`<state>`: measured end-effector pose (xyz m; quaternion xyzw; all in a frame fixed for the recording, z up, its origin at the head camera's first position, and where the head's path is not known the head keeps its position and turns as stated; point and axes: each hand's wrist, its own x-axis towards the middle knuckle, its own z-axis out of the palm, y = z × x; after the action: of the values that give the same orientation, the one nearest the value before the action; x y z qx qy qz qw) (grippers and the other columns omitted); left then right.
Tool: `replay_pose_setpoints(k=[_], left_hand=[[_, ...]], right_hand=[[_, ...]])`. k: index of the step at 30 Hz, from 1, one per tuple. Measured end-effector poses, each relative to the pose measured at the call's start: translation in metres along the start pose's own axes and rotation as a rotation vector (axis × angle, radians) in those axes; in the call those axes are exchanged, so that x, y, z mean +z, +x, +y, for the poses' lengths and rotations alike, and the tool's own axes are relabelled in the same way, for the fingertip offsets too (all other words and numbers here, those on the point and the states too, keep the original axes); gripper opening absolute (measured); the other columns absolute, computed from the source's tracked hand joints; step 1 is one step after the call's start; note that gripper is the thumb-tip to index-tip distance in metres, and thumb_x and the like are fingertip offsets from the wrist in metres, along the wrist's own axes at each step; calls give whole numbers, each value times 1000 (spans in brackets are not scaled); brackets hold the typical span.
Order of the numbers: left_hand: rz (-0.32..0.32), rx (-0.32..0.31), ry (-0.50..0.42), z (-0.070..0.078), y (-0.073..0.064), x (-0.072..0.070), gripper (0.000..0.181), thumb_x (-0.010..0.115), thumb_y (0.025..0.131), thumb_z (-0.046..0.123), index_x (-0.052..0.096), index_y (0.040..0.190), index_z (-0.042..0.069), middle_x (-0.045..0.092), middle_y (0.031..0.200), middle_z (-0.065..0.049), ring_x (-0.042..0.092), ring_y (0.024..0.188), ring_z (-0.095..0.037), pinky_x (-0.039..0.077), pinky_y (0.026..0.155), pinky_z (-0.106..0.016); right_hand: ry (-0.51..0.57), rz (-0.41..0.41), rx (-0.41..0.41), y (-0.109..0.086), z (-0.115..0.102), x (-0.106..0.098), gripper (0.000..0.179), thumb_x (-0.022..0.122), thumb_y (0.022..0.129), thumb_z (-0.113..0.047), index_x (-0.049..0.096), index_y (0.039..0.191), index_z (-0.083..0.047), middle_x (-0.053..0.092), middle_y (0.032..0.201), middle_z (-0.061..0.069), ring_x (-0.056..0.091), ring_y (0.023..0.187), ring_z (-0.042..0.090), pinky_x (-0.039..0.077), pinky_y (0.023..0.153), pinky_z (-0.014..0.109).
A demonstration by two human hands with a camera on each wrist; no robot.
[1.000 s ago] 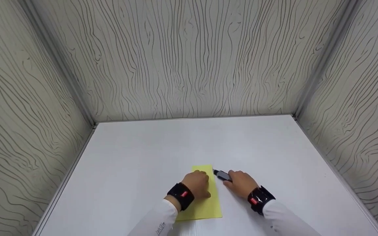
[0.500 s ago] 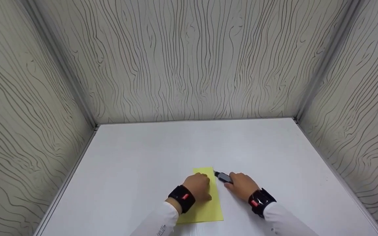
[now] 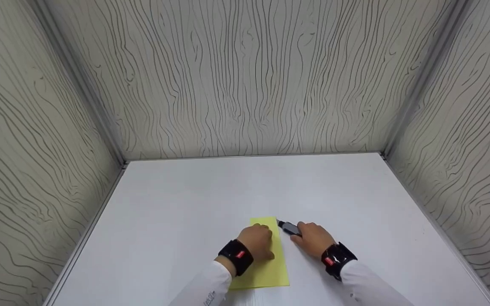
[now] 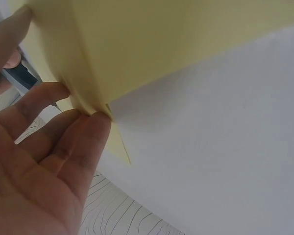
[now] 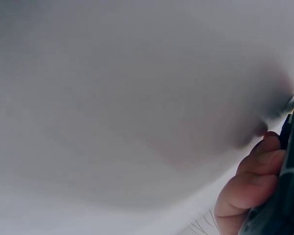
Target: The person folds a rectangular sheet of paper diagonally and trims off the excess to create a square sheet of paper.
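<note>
A folded yellow sheet of paper point(image 3: 266, 274) lies on the white table. My left hand point(image 3: 257, 243) presses on it with bent fingers and spread fingertips. In the left wrist view, fingertips point(image 4: 99, 122) touch the paper by a crease, and a pointed corner of the lower layer sticks out past it. My right hand point(image 3: 314, 239) grips a grey and black utility knife point(image 3: 290, 228). Its thin tip points up-left, close to the sheet's upper right corner; whether they touch I cannot tell. In the right wrist view, fingers point(image 5: 255, 188) curl round the dark handle, partly out of frame.
The white tabletop point(image 3: 177, 199) extends around the paper on all sides. Panels with a wood-grain pattern stand at the back point(image 3: 245, 85), left and right, joined by grey corner strips. Both wrists wear black straps.
The head view has shifted slightly since the oldest frame. Both hands, the paper and the utility knife keep practically the same places.
</note>
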<state>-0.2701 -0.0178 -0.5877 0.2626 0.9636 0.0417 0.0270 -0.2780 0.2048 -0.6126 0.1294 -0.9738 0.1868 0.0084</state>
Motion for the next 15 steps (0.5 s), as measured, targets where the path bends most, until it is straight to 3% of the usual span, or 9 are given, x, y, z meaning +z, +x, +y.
replay_pose_setpoints(k=[15], left_hand=[[-19,-21,-14,1,-2,-4,36,91,81,41,78,94,10,69,89,1,63,82,-18,58,77,-35]], right_hand=[[-2,7,-12,5,-1,0,27,80,98,-28,62,90,-10,59,74,3,52,66,19,44,64,39]])
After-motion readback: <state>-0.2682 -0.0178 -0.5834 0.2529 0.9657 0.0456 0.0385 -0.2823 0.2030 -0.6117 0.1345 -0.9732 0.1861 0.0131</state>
